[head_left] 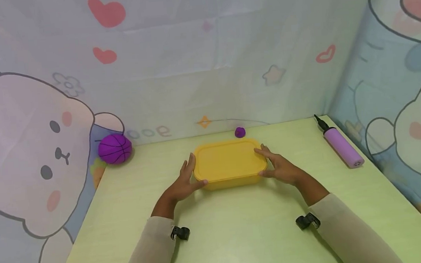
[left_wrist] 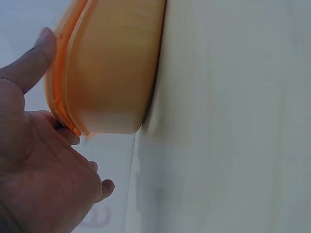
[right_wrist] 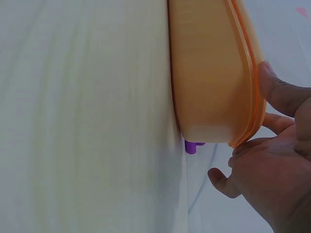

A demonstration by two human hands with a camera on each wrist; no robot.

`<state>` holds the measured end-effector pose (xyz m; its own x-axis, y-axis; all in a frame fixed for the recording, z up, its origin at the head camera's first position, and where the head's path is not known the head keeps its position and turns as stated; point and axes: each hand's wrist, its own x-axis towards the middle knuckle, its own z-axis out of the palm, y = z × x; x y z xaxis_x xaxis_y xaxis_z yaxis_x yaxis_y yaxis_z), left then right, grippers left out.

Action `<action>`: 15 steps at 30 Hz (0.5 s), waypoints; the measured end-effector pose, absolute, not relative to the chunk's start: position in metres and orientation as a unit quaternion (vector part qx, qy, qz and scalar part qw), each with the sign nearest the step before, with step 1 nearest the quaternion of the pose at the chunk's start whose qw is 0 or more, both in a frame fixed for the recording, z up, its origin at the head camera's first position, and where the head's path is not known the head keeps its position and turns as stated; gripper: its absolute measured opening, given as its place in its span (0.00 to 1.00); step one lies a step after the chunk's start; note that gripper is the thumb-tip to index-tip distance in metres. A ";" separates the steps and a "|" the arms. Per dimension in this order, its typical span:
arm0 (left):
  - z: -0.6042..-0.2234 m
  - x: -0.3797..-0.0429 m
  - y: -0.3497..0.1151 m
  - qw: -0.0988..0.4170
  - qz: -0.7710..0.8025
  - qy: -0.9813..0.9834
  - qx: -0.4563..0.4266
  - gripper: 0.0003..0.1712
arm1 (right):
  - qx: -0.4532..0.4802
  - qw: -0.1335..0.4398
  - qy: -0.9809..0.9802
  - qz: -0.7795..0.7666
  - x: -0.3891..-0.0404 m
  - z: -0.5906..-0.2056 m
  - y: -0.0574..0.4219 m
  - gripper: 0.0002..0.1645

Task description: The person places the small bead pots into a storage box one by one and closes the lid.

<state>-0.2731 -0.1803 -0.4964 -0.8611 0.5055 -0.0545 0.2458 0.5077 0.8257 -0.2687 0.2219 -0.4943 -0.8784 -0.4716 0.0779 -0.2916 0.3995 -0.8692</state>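
A yellow lidded plastic box [head_left: 229, 162] stands on the table, its lid on top. My left hand [head_left: 184, 182] is at its left end, thumb on the lid's near corner and fingers along the side. In the left wrist view, that thumb and fingertips touch the lid's rim [left_wrist: 60, 73]. At the right end, my right hand [head_left: 280, 167] spreads its fingers, one lying over the lid's top and the thumb at the near corner. The right wrist view shows its thumb against the orange rim [right_wrist: 255, 97]. The box's inside is hidden.
A purple ball [head_left: 115, 149] with basketball lines lies at the far left edge. Just behind the box sits a small purple object [head_left: 240, 132]. A purple hand pump [head_left: 343, 146] with a black nozzle lies at the right edge. Printed cloth hangs around the table.
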 end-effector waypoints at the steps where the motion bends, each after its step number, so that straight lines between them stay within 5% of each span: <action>1: -0.497 -0.273 -0.180 0.147 0.444 0.856 0.222 0.67 | -0.226 0.091 0.834 -0.494 -0.268 -0.495 0.222 0.53; 15: -0.511 -0.277 -0.186 0.156 0.445 0.855 0.216 0.67 | -0.212 0.096 0.855 -0.463 -0.271 -0.502 0.220 0.54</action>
